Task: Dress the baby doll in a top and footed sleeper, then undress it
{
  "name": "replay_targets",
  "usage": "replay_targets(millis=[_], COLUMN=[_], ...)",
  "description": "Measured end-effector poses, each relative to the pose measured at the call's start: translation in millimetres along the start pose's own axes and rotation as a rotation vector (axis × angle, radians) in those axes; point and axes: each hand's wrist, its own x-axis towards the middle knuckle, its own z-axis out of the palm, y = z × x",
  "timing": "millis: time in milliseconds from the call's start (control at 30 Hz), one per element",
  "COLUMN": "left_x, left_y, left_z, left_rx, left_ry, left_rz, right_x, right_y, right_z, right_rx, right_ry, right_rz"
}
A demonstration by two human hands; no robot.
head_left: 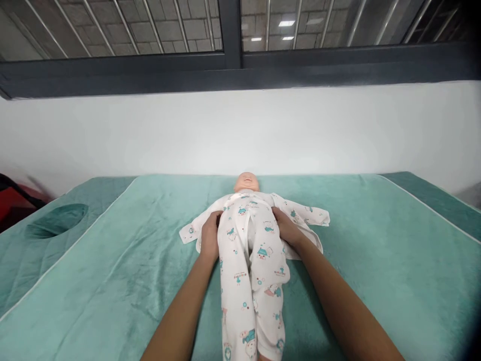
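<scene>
A baby doll [247, 181] lies on its back, its head at the far side of a green padded bed. It wears a white printed shirt [308, 214] with both sleeves spread out to the sides. White printed pants [235, 268] cover its legs and reach up over the belly. My left hand [210, 236] grips the pants at the left side of the waist. On the opposite side, my right hand [287, 228] is closed on the waist of the pants. Some fingertips of both hands are hidden by the cloth. A bit of the doll's foot shows at the bottom edge.
Teal velvety cloth [376, 260] covers the bed, with white piping along its sides. An oval hole [58, 220] is in the bed's left part. Behind stands a white wall [240, 133] below a dark window frame [233, 75]. Something red and black [17, 203] is at far left.
</scene>
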Motion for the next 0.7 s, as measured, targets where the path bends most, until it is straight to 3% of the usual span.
replay_targets(millis=[67, 133, 267, 400, 467, 567, 700], left_x=[1.1, 1.7, 1.4, 2.4, 3.5, 4.7, 4.6], left_y=[4.7, 10.8, 21.7, 25.3, 24.2, 20.2, 14.3], left_z=[-2.1, -3.8, -4.6, -3.6, -2.9, -1.1, 1.9], left_rx=[-0.019, -0.074, -0.137, -0.133, -0.138, -0.135, -0.115], left_ry=[0.068, 0.055, -0.202, -0.31, -0.318, -0.281, -0.22], left_rz=[0.028, 0.062, 0.065, -0.002, -0.027, -0.003, 0.04], right_x=[-1.3, -3.1, -4.5, -3.2, -3.5, -5.2, -2.1], right_y=[-0.8, -0.4, 0.0, -9.3, -16.8, -24.9, -20.4], right_z=[1.0, 2.3, 2.7, 3.3, 4.6, 5.9, 4.7], right_rx=[-0.102, -0.194, -0.33, -0.196, -0.052, 0.117, 0.165], right_ry=[0.083, 0.168, 0.234, 0.361, 0.338, 0.19, 0.123], right_rz=[-0.036, -0.04, -0.084, -0.187, -0.212, -0.198, -0.148])
